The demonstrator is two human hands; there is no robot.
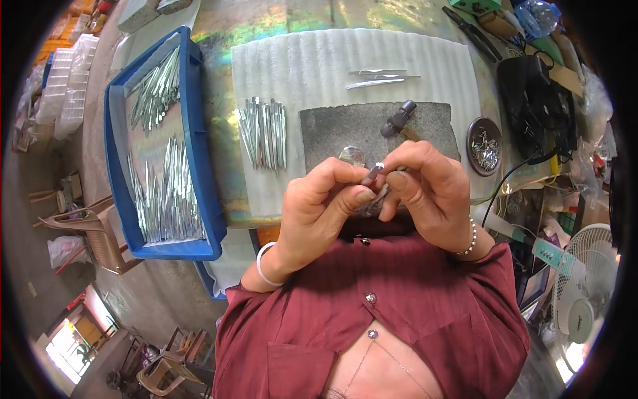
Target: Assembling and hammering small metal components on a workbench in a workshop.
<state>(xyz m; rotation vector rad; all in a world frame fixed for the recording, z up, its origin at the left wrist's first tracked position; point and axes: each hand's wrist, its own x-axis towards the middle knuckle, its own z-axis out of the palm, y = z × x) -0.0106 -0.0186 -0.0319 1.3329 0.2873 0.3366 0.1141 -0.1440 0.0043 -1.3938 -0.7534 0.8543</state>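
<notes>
Both my hands are raised close together in front of my chest. My left hand is closed in a pinch, and so is my right hand. A small shiny metal piece shows between their fingertips; the fingers cover most of it, so its full shape is hidden. Just beyond the right hand, a small dark-headed hammer lies on a dark grey slab. A clear roundish object sits by the left fingertips. Left of the slab lies a row of thin metal strips.
White foam sheet covers the table under the slab, with a few loose strips at its far side. A blue tray at left holds two heaps of strips. At right stand a round dish of small metal parts, a black bag and a fan.
</notes>
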